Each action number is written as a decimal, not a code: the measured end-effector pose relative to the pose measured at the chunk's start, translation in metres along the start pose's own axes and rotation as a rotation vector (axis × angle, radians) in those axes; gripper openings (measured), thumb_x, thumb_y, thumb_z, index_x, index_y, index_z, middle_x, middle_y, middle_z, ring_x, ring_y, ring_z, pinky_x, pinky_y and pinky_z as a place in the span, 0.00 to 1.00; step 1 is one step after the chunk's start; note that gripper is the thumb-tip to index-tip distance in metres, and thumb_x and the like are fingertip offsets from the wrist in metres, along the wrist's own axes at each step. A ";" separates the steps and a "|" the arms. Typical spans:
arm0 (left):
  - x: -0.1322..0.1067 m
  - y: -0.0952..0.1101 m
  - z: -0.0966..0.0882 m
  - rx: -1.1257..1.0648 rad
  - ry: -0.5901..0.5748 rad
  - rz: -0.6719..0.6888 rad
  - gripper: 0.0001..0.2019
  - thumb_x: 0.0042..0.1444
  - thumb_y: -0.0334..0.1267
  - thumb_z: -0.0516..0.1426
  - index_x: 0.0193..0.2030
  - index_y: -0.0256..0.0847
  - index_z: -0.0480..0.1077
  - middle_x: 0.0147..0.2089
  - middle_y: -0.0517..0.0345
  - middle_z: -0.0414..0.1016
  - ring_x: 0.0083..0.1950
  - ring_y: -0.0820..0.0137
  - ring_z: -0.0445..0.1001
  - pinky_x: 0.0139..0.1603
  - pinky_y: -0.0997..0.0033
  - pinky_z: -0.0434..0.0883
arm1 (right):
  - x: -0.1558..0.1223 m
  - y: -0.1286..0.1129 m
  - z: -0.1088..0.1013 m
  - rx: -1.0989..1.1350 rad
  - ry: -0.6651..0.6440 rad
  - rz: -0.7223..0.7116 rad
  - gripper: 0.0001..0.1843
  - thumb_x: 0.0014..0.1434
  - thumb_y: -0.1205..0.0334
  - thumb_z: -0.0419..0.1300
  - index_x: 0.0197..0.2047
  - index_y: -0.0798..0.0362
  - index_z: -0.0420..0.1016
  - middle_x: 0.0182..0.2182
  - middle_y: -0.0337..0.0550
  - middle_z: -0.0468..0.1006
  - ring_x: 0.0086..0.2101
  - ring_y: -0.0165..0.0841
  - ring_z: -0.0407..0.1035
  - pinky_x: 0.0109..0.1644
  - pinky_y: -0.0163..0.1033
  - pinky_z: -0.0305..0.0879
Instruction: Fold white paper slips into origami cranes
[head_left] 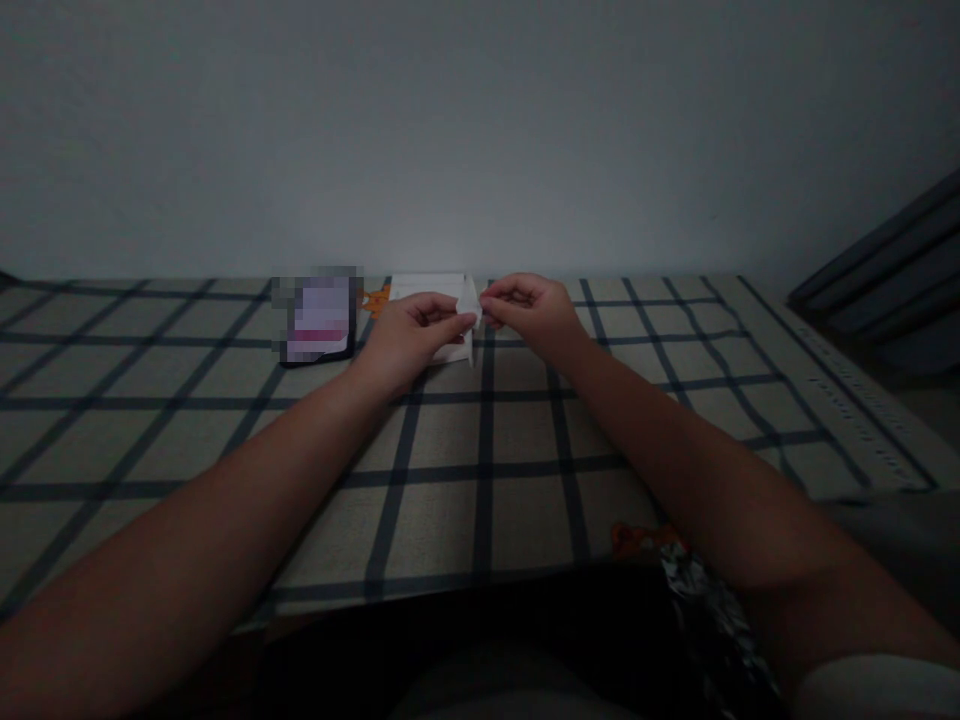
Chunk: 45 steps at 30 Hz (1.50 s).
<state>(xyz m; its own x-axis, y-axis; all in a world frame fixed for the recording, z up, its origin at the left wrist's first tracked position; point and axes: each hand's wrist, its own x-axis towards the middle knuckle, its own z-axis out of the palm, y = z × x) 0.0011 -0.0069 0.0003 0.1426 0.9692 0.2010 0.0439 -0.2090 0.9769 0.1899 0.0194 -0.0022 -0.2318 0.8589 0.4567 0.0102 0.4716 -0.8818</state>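
Observation:
A small folded piece of white paper (468,298) stands upright between my hands near the back of the table. My left hand (412,332) pinches it from the left, thumb in front. At its right edge the fingertips of my right hand (529,302) are pressed together on the paper. Behind my left hand lies a flat white thing like a sheet or pad (429,282), partly hidden by that hand. Dim light hides the finer folds.
A dark-framed device with a lit, blurred screen (322,315) lies to the left, beside an orange shape (377,300). The checked tablecloth (525,430) reaches the wall (480,140). Crinkled shiny black material (709,600) and another orange shape (637,538) are at the near edge.

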 end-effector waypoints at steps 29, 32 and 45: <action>-0.004 0.010 -0.001 0.155 0.062 0.165 0.17 0.50 0.52 0.69 0.38 0.40 0.82 0.37 0.52 0.83 0.40 0.63 0.80 0.47 0.62 0.78 | -0.002 -0.003 -0.002 0.090 -0.078 0.006 0.19 0.51 0.49 0.71 0.38 0.54 0.76 0.34 0.41 0.78 0.37 0.32 0.75 0.46 0.42 0.76; -0.004 0.011 -0.002 0.185 0.067 0.194 0.14 0.51 0.50 0.68 0.38 0.42 0.83 0.39 0.52 0.84 0.42 0.63 0.80 0.48 0.63 0.77 | -0.003 -0.008 0.000 0.082 -0.077 0.016 0.22 0.47 0.47 0.74 0.38 0.53 0.77 0.35 0.42 0.79 0.38 0.32 0.75 0.48 0.41 0.75; -0.003 0.008 -0.001 0.054 0.052 0.147 0.16 0.48 0.51 0.70 0.35 0.40 0.82 0.42 0.52 0.83 0.42 0.65 0.80 0.48 0.63 0.78 | -0.002 -0.003 0.002 0.133 -0.098 -0.011 0.22 0.45 0.50 0.75 0.37 0.54 0.74 0.34 0.39 0.79 0.35 0.30 0.75 0.43 0.37 0.74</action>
<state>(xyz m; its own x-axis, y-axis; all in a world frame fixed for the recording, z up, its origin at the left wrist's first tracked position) 0.0000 -0.0117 0.0074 0.1005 0.9329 0.3460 0.0796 -0.3541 0.9318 0.1880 0.0164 -0.0009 -0.3253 0.8270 0.4585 -0.1198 0.4449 -0.8875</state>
